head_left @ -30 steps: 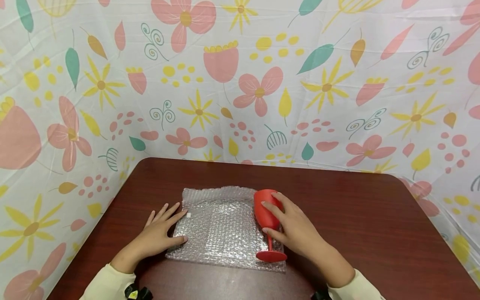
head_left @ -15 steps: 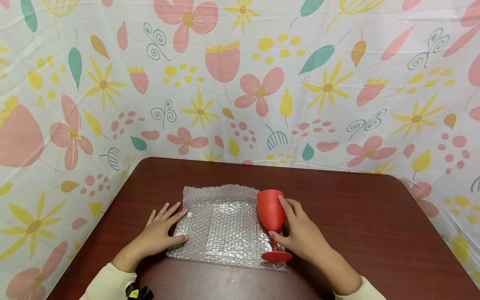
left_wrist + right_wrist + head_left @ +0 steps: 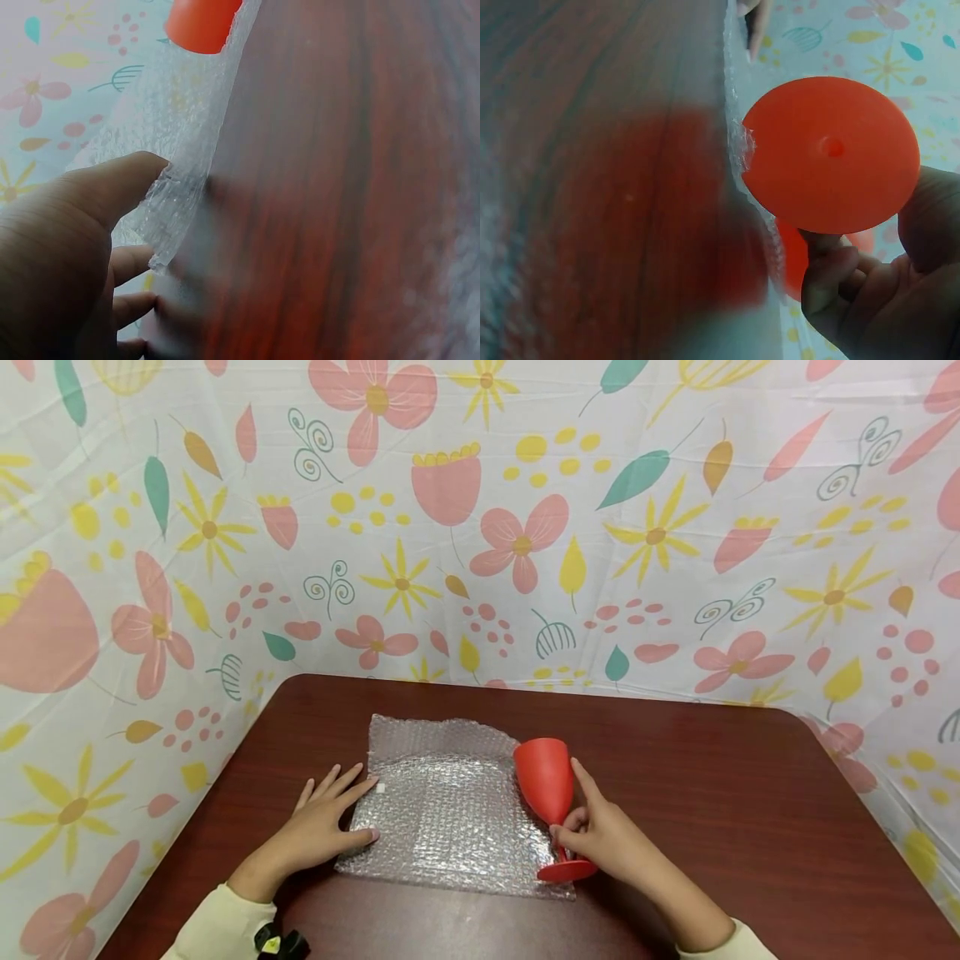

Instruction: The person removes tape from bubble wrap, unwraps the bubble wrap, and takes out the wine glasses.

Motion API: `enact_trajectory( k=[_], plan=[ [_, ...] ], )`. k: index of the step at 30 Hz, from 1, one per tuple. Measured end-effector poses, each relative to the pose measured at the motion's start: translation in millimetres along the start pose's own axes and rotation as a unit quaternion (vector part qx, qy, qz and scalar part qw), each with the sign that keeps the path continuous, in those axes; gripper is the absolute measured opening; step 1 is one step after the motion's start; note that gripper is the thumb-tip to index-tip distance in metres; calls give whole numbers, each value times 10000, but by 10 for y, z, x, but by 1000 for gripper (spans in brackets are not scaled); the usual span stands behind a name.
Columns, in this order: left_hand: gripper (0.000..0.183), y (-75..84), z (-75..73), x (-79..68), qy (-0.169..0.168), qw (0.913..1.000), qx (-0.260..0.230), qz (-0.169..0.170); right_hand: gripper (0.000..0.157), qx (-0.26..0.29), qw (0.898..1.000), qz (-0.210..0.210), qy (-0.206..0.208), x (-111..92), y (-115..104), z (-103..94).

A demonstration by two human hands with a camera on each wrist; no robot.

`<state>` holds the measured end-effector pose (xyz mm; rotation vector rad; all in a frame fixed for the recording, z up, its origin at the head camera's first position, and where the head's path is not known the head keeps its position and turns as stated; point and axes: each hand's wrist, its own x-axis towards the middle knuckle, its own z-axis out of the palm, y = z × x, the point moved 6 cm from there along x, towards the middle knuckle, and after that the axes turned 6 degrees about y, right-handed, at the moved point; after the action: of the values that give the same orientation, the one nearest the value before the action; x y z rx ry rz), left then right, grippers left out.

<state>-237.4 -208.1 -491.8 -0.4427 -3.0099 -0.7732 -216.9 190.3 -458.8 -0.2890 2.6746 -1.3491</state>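
A red goblet sits over the right edge of a clear bubble wrap sheet. My right hand holds the goblet near its stem, thumb in front, index finger straight along the bowl. The round foot faces the camera in the right wrist view, hiding the stem; the curled fingers show below it. On the left, my left hand rests with spread, straight fingers at the edge of the bubble wrap. Its thumb lies against the wrap in the left wrist view.
The dark red-brown wooden table has rounded far corners. A flower-printed cloth hangs behind it and along the left side. A small white label is on the wrap near the left fingertips.
My right hand has shifted right with the goblet, its fingers moving from across the bowl down toward the stem. The bubble wrap's far edge has risen slightly. My left hand has stayed put.
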Motion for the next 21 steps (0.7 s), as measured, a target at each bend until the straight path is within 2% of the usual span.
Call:
enact_trajectory(
  k=[4, 9, 21],
  plan=[
    [82, 13, -14, 0, 19, 10000, -23, -19, 105, 499, 9984, 210, -160, -13, 22, -2],
    [83, 17, -27, 5, -15, 10000, 10, -46, 103, 885, 9957, 192, -166, -32, 12, -22],
    [84, 31, -31, -1, -45, 9999, -126, -42, 101, 1202, 9926, 170, 55, -54, 16, -115]
  ],
)
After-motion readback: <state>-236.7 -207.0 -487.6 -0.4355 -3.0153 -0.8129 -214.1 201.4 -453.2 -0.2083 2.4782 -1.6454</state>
